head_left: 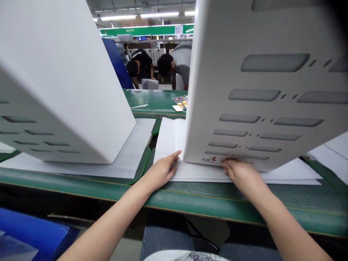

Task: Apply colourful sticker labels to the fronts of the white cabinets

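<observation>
A tall white appliance casing (266,87) with grey slots stands on a white foam sheet (168,141) on the green belt (206,203). My left hand (161,169) lies flat on the sheet by the casing's lower left corner, fingers stretched out. At the casing's bottom edge, beside a small logo label (208,159), my right hand (239,173) has its fingers curled and pressed against the edge. Whether they pinch anything is hidden.
A second white casing (62,87) stands on its own foam sheet to the left. Two people bend over a green table (154,99) behind, where a small white box and coloured cards lie. A blue bin (29,232) sits at lower left.
</observation>
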### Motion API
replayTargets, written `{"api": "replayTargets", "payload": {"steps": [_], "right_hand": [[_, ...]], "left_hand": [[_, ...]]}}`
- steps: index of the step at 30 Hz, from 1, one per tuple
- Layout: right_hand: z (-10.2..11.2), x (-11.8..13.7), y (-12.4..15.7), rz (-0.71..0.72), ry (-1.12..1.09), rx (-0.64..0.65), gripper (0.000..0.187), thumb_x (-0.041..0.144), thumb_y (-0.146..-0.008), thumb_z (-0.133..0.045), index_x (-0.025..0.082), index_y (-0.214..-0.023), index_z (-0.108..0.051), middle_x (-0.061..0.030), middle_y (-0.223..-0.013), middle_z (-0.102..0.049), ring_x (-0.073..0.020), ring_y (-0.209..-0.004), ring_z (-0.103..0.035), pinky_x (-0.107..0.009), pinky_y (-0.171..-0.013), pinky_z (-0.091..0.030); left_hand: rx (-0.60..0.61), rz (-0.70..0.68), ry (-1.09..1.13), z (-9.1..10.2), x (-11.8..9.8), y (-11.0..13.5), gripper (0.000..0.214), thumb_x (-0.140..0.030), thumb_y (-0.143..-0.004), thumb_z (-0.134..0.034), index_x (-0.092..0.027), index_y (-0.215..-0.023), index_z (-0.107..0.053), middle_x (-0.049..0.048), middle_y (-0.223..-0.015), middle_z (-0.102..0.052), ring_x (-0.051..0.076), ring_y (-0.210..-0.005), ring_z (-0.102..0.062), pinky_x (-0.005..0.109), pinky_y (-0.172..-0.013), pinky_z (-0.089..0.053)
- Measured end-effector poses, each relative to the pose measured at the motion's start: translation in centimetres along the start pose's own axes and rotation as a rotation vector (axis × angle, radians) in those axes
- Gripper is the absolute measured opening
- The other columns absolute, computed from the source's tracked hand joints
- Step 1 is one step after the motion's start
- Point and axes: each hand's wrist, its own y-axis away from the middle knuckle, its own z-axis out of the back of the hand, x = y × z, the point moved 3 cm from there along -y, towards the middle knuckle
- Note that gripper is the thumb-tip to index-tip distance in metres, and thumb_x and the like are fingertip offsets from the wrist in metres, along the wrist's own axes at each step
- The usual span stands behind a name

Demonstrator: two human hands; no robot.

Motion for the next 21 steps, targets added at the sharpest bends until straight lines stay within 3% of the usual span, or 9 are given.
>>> {"api": "replayTargets", "payload": {"steps": [3,8,11,15,18,21], "right_hand": [[0.0,0.0,-0.1,-0.001,0.015,-0.012,0.028,0.029,-0.085,-0.037,0.019,-0.085,-0.064,-0.0065,-0.077,-0.062,-0.0175,-0.071,-0.058,-0.026,-0.059,-0.037],[-0.1,3.1,-0.3,0.085,-0.003,0.002,0.026,0.028,-0.088,-0.035,0.019,-0.084,-0.060,-0.0045,-0.078,-0.061,-0.0150,-0.075,-0.057,-0.025,-0.064,-0.037],[-0.2,3.7,-0.3,0.088,-0.012,0.034,0.026,0.026,-0.088,-0.037,0.018,-0.085,-0.061,-0.0048,-0.079,-0.061,-0.0141,-0.076,-0.057,-0.024,-0.067,-0.037],[-0.2,4.6,-0.6,0.061,-0.007,0.068,0.027,0.026,-0.087,-0.037,0.015,-0.080,-0.061,-0.0089,-0.076,-0.060,-0.0198,-0.075,-0.057,-0.028,-0.065,-0.037],[-0.2,5.9,-1.0,0.109,-0.072,0.101,0.027,0.027,-0.088,-0.037,0.016,-0.078,-0.060,-0.0062,-0.077,-0.061,-0.0188,-0.075,-0.057,-0.028,-0.069,-0.038],[-0.2,5.6,-1.1,0.129,-0.178,0.130,0.027,0.029,-0.089,-0.038,0.019,-0.080,-0.061,-0.0004,-0.078,-0.062,-0.0123,-0.074,-0.057,-0.023,-0.072,-0.039]], "left_hand": [[0.007,-0.004,-0.002,0.1,-0.3,0.0,0.055,-0.013,-0.081,-0.044,-0.017,-0.134,-0.029,0.0082,-0.117,-0.056,0.017,-0.104,-0.055,0.036,-0.091,-0.043],[0.008,-0.016,-0.027,0.5,-0.6,0.1,0.054,-0.012,-0.081,-0.043,-0.015,-0.133,-0.031,0.0090,-0.116,-0.056,0.018,-0.103,-0.055,0.036,-0.091,-0.043],[0.022,-0.014,-0.038,0.6,-0.7,0.1,0.055,-0.011,-0.080,-0.043,-0.014,-0.133,-0.031,0.0089,-0.116,-0.056,0.019,-0.103,-0.054,0.037,-0.091,-0.043],[0.032,-0.042,-0.062,0.4,-0.7,-0.1,0.054,-0.011,-0.080,-0.042,-0.014,-0.134,-0.031,0.0085,-0.112,-0.058,0.019,-0.100,-0.055,0.037,-0.089,-0.043],[0.031,-0.060,-0.074,0.3,-0.6,-0.1,0.054,-0.011,-0.081,-0.042,-0.015,-0.134,-0.031,0.0084,-0.113,-0.057,0.019,-0.100,-0.055,0.037,-0.089,-0.043],[0.028,-0.051,-0.064,0.3,-0.5,0.0,0.054,-0.011,-0.081,-0.042,-0.016,-0.134,-0.031,0.0076,-0.114,-0.057,0.019,-0.102,-0.054,0.037,-0.090,-0.043]]}}
